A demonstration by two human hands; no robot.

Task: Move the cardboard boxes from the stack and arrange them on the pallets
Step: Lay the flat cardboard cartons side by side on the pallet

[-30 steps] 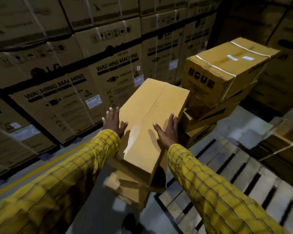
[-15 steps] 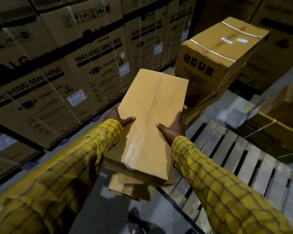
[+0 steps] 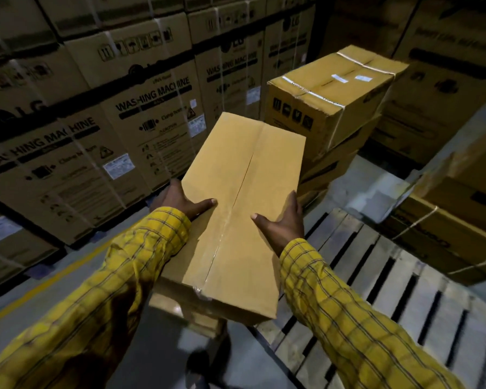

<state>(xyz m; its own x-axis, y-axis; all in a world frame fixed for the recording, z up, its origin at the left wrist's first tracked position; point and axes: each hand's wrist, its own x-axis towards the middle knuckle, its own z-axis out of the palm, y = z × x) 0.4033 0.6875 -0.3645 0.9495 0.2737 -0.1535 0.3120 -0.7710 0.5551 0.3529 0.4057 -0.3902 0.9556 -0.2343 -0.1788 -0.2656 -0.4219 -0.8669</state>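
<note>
So I had one plain cardboard box (image 3: 242, 209) up in both hands, taped seam running down the middle, held over the near-left corner of the one wooden pallet (image 3: 376, 290). My left hand (image 3: 180, 202) gripped the left edge, thumb flat on top, fingers wrapped out of sight. My right hand (image 3: 284, 220) clamped the right edge the same way. Another box or two sat right underneath, hard to count. Far right, a stack of boxes (image 3: 331, 108), at least three, with washing machine cartons (image 3: 141, 113) along the left.
</note>
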